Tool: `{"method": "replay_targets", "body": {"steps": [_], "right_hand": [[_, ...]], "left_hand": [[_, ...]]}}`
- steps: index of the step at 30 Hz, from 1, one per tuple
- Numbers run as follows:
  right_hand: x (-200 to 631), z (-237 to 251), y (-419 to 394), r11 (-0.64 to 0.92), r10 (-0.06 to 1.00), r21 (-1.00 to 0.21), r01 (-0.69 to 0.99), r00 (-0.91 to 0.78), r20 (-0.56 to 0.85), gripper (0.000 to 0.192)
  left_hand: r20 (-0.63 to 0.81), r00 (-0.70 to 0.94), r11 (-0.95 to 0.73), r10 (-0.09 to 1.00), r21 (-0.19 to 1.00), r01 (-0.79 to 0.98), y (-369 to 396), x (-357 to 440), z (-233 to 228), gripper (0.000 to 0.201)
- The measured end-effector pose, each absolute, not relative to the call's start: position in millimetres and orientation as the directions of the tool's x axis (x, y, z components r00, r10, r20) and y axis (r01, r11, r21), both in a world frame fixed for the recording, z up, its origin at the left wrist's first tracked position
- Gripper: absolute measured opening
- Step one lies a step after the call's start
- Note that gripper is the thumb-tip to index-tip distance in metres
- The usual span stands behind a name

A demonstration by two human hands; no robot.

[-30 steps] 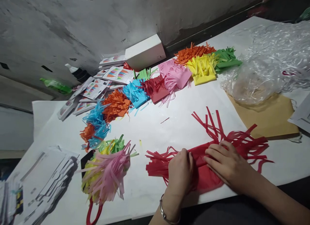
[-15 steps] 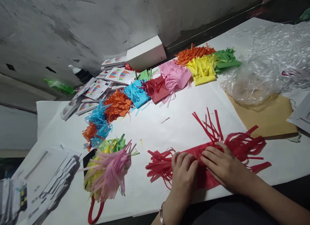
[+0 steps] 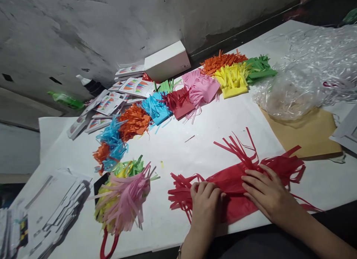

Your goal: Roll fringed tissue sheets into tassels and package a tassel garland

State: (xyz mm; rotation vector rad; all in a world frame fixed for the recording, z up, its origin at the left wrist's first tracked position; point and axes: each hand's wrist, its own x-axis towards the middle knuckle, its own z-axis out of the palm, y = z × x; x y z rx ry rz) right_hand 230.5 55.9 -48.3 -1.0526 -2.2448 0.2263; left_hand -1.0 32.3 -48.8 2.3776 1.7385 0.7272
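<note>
A sheet of red tissue paper with fringed ends lies spread at the table's near edge, a fold running across its middle. My left hand is curled over the left part of this paper, its fingers bent onto the fold and the thumb along it. On the right part lies my right hand, fingers stretched out and slightly apart, pressing the paper down. Its thumb is hidden. Cut red strips fan out beyond the right fingers, and more fringe sticks out past both hands.
A pink fringe tassel lies over yellow and green ones at left, beside a red loop. Folded fringed bundles, such as a yellow one, form an arc behind. Clear plastic bags cover a brown envelope; a white box stands by the wall.
My hands have moved apart along the red tissue paper, left hand to the left and right hand to the right. More of the folded middle shows, and the upper strips have shifted.
</note>
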Motion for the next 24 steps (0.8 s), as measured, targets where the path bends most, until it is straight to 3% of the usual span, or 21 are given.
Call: {"method": "replay_targets", "body": {"steps": [4,8,11,13,18,21,24], "right_hand": [[224.6,-42.3,62.8,0.526,0.843,-0.475,0.705,-0.358,0.401,0.026],[210.1,-37.7,69.2,0.369,0.903,-0.344,0.864,-0.244,0.354,0.033],[204.4,-33.2,69.8,0.331,0.91,-0.292,0.897,-0.221,0.351,0.031],[204.3,-32.1,68.4,0.359,0.891,-0.273,0.892,-0.241,0.385,0.024],[203.5,-39.3,65.7,0.689,0.708,-0.29,0.665,-0.529,0.468,0.026],[202.9,-41.7,66.7,0.724,0.68,-0.312,0.615,-0.558,0.476,0.031],[203.3,-39.0,66.9,0.714,0.691,-0.356,0.604,-0.52,0.503,0.029]], "left_hand": [[0.205,0.16,-0.212,0.966,0.268,0.94,42.4,-0.4,-37.5,0.017],[0.051,0.107,-0.114,0.993,0.166,0.979,54.2,4.6,-23.7,0.023],[0.048,0.113,-0.119,0.992,0.139,0.983,59.4,7.7,-19.8,0.021],[0.076,0.122,-0.131,0.99,0.13,0.983,60.4,8.3,-20.3,0.019],[0.119,0.099,-0.118,0.988,0.164,0.979,57.1,7.2,-23.2,0.016],[0.198,0.106,-0.152,0.974,0.234,0.96,52.4,6.0,-22.9,0.015],[0.304,0.272,-0.354,0.913,0.263,0.897,47.2,4.8,-22.0,0.018]]}}
